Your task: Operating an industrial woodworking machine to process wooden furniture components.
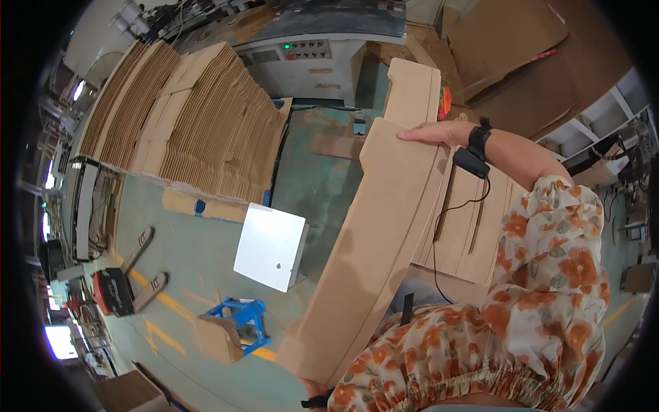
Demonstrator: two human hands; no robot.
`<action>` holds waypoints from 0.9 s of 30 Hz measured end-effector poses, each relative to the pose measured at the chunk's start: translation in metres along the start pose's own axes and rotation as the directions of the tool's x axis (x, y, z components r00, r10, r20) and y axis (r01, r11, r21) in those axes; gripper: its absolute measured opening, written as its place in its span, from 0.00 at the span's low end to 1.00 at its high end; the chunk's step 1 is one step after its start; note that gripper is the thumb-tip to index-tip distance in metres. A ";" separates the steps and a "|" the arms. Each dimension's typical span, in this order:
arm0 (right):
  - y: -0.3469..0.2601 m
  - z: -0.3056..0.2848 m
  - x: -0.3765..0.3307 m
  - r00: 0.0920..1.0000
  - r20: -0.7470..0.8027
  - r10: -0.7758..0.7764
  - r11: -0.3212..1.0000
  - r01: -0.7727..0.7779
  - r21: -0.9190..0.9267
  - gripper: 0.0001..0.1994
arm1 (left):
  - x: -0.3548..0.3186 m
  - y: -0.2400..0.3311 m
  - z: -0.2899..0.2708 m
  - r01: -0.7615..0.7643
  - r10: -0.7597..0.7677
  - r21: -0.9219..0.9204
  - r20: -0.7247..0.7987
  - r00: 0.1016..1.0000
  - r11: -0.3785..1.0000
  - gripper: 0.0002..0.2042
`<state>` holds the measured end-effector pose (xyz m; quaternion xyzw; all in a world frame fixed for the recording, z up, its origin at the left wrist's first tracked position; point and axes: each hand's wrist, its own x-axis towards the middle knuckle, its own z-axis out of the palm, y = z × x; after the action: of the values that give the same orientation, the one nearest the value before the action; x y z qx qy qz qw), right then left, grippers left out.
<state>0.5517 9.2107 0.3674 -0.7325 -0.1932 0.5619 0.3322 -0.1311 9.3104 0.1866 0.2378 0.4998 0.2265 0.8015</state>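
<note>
Green floor (185, 240) below; I see the right hand (439, 132) pinching the cardboard (384, 220); left hand (310, 386), hold I cannot tell; I'd support both ends evenly.

The floor (206, 257) is greenish, marked with yellow lines (167, 300). On it stand a blue stool (255, 317) with a brown pad (218, 339) over its seat, a white-topped box (270, 240) near it, and a pallet truck (115, 291) — forks (150, 291) flat and bare. Farther off stand a machine (302, 77) and a low base (226, 209) — the base bears a tall cardboard stack (213, 123).
</note>
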 end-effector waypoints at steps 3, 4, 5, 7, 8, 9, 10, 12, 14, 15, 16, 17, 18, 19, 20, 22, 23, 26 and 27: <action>0.017 -0.041 0.021 0.998 0.058 -0.004 0.946 0.022 -0.325 0.30 | -0.012 0.012 0.023 0.074 -0.073 0.067 -0.016 0.997 0.995 0.31; 0.030 -0.043 0.030 0.997 0.080 -0.009 0.948 0.034 -0.317 0.30 | -0.018 0.016 0.028 0.086 -0.083 0.081 -0.038 0.996 0.993 0.31; 0.047 -0.052 0.033 0.990 -0.015 -0.139 0.948 0.129 -0.290 0.29 | -0.019 0.020 0.037 0.097 -0.093 0.094 -0.051 0.994 0.991 0.31; 0.100 -0.089 0.049 0.874 -0.272 -0.402 0.904 0.332 -0.269 0.29 | -0.002 0.043 0.068 0.115 -0.110 0.135 -0.045 0.993 0.984 0.31; 0.068 -0.052 0.040 0.929 -0.277 -0.248 0.969 0.241 -0.059 0.30 | -0.016 0.053 0.061 0.100 -0.085 0.131 -0.118 0.989 0.986 0.31; 0.085 -0.058 0.038 0.913 -0.311 -0.264 0.960 0.279 0.004 0.31 | -0.023 0.055 0.065 0.120 -0.101 0.138 -0.138 0.985 0.983 0.31; 0.093 -0.061 0.030 0.900 -0.353 -0.254 0.950 0.301 0.085 0.31 | -0.028 0.052 0.073 0.148 -0.125 0.140 -0.158 0.980 0.979 0.31; 0.115 -0.065 0.050 0.820 -0.494 -0.289 0.766 0.508 0.395 0.32 | -0.037 0.051 0.087 0.190 -0.159 0.132 -0.212 0.964 0.973 0.31; 0.102 -0.035 0.048 0.811 -0.543 -0.217 0.689 0.521 0.503 0.32 | -0.045 0.054 0.104 0.222 -0.184 0.115 -0.273 0.944 0.968 0.31; 0.089 -0.020 0.040 0.740 -0.628 -0.240 0.695 0.583 0.421 0.33 | -0.051 0.061 0.124 0.217 -0.178 0.113 -0.284 0.942 0.970 0.31; 0.091 -0.012 0.028 0.646 -0.724 -0.242 0.711 0.626 0.321 0.34 | -0.036 0.063 0.152 0.259 -0.242 0.024 -0.280 0.929 0.966 0.31; 0.098 0.005 0.028 0.661 -0.711 -0.239 0.675 0.639 0.368 0.34 | -0.020 0.065 0.179 0.301 -0.308 -0.068 -0.272 0.912 0.951 0.31; 0.103 0.023 0.027 0.673 -0.700 -0.238 0.637 0.653 0.410 0.35 | -0.001 0.058 0.191 0.285 -0.290 -0.080 -0.068 0.955 0.955 0.29; 0.085 0.054 0.015 0.674 -0.683 -0.283 0.651 0.658 0.379 0.36 | 0.014 0.051 0.200 0.265 -0.251 -0.098 0.131 0.959 0.959 0.28; 0.067 0.087 0.000 0.669 -0.671 -0.321 0.668 0.662 0.340 0.39 | 0.027 0.045 0.223 0.276 -0.249 -0.158 0.173 0.953 0.948 0.27; 0.062 0.126 -0.005 0.638 -0.676 -0.369 0.636 0.704 0.317 0.44 | 0.043 0.044 0.287 0.291 -0.244 -0.196 0.230 0.942 0.936 0.25; 0.059 0.144 -0.009 0.647 -0.678 -0.349 0.673 0.676 0.299 0.46 | 0.040 0.046 0.314 0.278 -0.234 -0.184 0.229 0.945 0.943 0.24; 0.063 0.147 -0.011 0.622 -0.707 -0.336 0.687 0.676 0.268 0.48 | 0.050 0.028 0.346 0.276 -0.222 -0.175 0.279 0.934 0.945 0.26; 0.067 0.145 -0.008 0.606 -0.719 -0.340 0.669 0.693 0.268 0.48 | 0.052 0.022 0.356 0.281 -0.224 -0.169 0.292 0.930 0.945 0.26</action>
<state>0.4054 9.1968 0.3045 -0.6589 -0.1260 0.1941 0.7157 0.2102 9.3035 0.3017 0.1147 0.3867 0.1377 0.9046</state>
